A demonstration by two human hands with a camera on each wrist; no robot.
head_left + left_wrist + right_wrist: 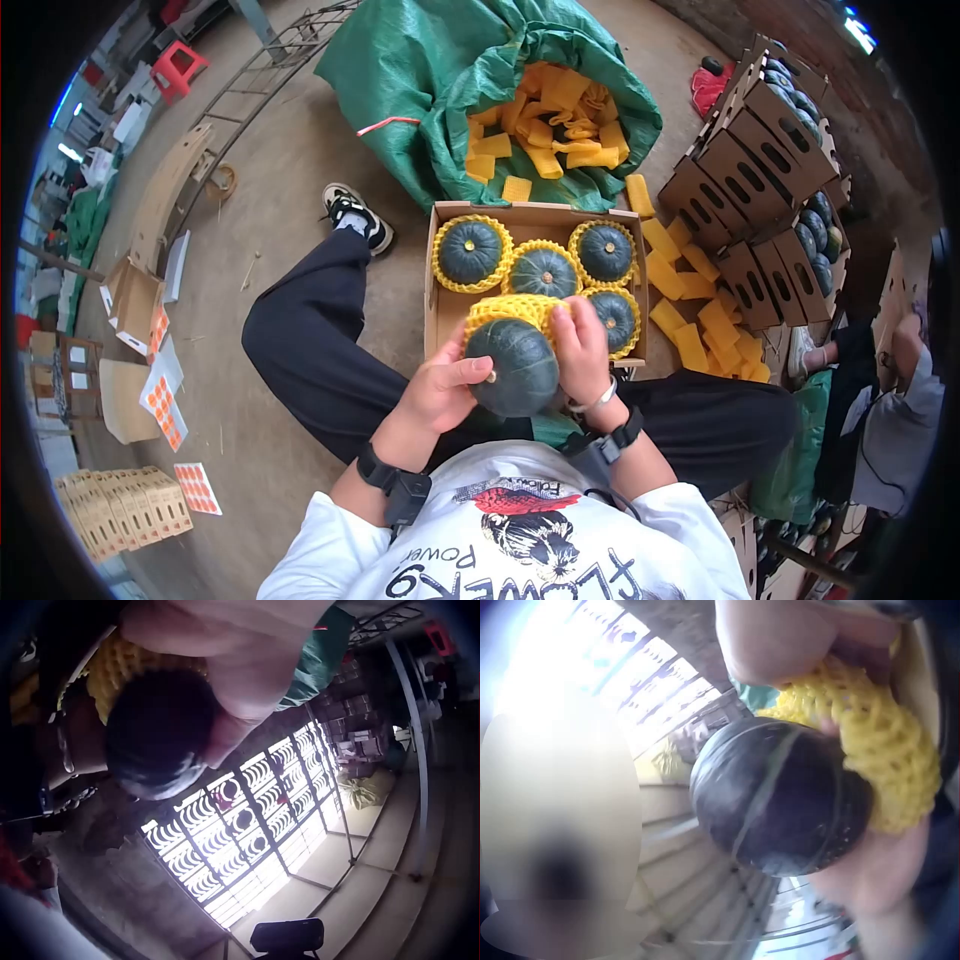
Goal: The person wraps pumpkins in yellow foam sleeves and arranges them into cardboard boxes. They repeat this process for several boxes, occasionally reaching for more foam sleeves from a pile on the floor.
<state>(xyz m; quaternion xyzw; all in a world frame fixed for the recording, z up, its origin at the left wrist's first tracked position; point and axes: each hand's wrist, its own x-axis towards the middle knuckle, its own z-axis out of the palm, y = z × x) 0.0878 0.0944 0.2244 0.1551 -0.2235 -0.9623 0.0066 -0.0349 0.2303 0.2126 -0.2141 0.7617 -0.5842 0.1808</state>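
Dark green squash [520, 370] is at the near side of the cardboard box [434, 320], between the two hands, part-covered by a yellow net sleeve [515, 308] on its far side; near face is bare

Grip: left hand [435, 390] clamped on the squash, thumb on its face beside the pale tan spot. Right hand [582, 350] pinches the sleeve mesh at the far right of the squash

To do it well, I'd let the left hand carry the weight and the right only work the mesh. Ease the rim over the widest part a bit at a time, turning the squash so it goes on evenly (one hard pull on one side could tear it or bunch it up). Smooth skin looks easy to slip, so support from below and shift the left thumb as the rim nears it

Hard to make out: underside of the squash in the head view, so how far the sleeve reaches there is unclear. Right fingertips partly lost behind mesh and squash. Left wrist view has the squash nearly black against bright window light; right wrist view is washed out on its left by a pale blur. Part of the box's near edge is blocked by squash and hands
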